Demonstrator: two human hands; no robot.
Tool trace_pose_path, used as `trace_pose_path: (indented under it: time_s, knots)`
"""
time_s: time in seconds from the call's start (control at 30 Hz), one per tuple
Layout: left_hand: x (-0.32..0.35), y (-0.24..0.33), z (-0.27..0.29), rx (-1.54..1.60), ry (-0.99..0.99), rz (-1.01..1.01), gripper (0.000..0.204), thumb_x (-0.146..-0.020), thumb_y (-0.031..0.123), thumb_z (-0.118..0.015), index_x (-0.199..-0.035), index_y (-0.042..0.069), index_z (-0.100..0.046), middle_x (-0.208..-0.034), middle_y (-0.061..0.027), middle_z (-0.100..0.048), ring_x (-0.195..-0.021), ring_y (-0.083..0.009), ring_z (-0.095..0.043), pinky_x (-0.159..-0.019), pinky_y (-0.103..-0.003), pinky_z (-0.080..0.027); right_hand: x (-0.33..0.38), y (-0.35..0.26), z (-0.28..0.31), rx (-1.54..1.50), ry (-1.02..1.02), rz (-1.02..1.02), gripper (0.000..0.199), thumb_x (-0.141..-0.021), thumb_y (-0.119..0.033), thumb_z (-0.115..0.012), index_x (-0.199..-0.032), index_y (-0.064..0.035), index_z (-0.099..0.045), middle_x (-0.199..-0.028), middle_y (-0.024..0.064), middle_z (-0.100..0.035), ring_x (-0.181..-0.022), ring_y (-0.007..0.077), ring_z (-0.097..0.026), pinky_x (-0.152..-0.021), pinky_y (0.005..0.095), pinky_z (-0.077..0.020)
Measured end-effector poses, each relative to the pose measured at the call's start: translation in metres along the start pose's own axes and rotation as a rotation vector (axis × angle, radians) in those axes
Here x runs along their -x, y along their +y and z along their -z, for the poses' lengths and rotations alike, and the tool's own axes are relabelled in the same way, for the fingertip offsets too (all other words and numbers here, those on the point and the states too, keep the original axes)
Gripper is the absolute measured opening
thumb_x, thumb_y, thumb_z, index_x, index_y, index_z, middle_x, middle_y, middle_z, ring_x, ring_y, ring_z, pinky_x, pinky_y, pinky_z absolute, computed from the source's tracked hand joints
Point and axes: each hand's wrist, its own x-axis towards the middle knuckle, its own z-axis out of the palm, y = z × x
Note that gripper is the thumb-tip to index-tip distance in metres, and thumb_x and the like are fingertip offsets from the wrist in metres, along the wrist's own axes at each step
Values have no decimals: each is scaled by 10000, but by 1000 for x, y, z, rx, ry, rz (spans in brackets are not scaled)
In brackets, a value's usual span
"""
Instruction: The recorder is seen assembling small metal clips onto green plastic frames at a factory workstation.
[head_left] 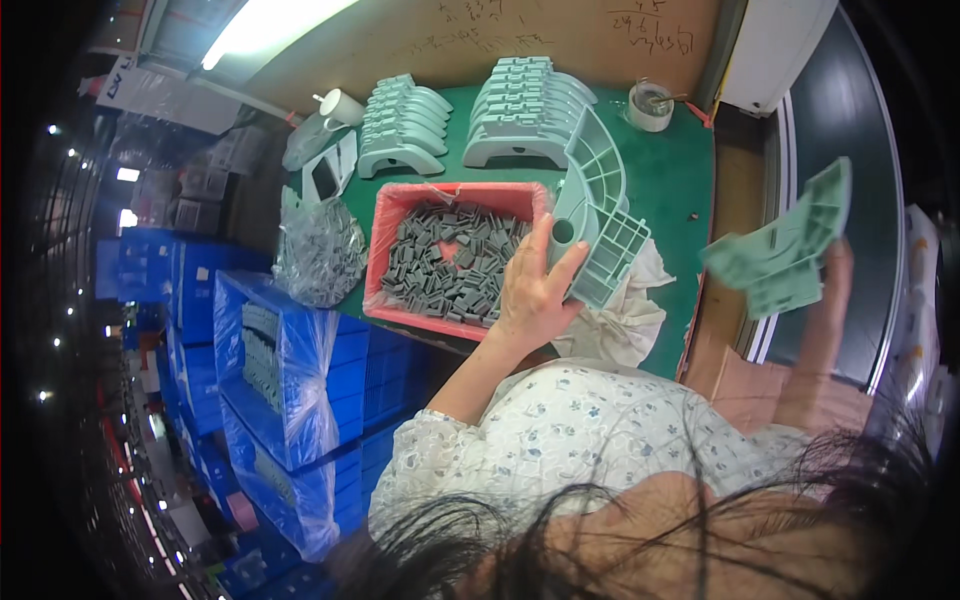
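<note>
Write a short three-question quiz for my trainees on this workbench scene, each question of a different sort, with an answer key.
1. True or false: the left hand rests on a curved pale-green plastic part beside the red bin.
2. What fills the red bin?
A. small dark-grey pieces
B. white cups
C. blue crates
3. Fill in: the right hand holds up a pale-green part over the dark ____ at the right of the bench.

Key
1. true
2. A
3. belt
</note>
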Motion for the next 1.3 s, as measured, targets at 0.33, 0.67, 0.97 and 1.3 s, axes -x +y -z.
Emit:
trace_pose_path:
  time_s: [0.33,0.67,0.97,1.3]
  knots:
    - [53,-92,61,264,-10,-175,601,-485,90,-720,-1060,84,-545,-1207,-236,-361,-1061,-392,-419,-854,-431,-383,165,65,-188,-837,-178,-498,402,-841,-394,-413,-1030,-66,-550,-913,75,-602,-795,201,-599,-661,321,-515]
    - [103,-181,109,436,-100,-255,574,-515,95,-713,-1066,86,-549,-1138,-198,-430,-1037,-366,-449,-848,-422,-400,245,66,-285,-810,25,-311,434,-831,-415,-440,-1049,-50,-531,-905,97,-606,-746,189,-616,-624,315,-530]
    - [119,-200,129,528,-181,-230,549,-559,85,-690,-1081,42,-528,-1101,-210,-464,-1017,-370,-475,-835,-405,-416,257,60,-306,-726,64,-304,408,-836,-396,-438,-1041,-56,-531,-894,87,-602,-740,179,-611,-621,307,-527]
    - [138,-243,123,1522,-459,358,440,-796,189,-578,-1163,-10,-437,-1125,-63,-497,-1003,-136,-467,-856,-284,-373,256,66,-310,-658,105,-336,380,-843,-376,-436,-1033,-61,-531,-883,76,-597,-734,168,-605,-618,299,-523]
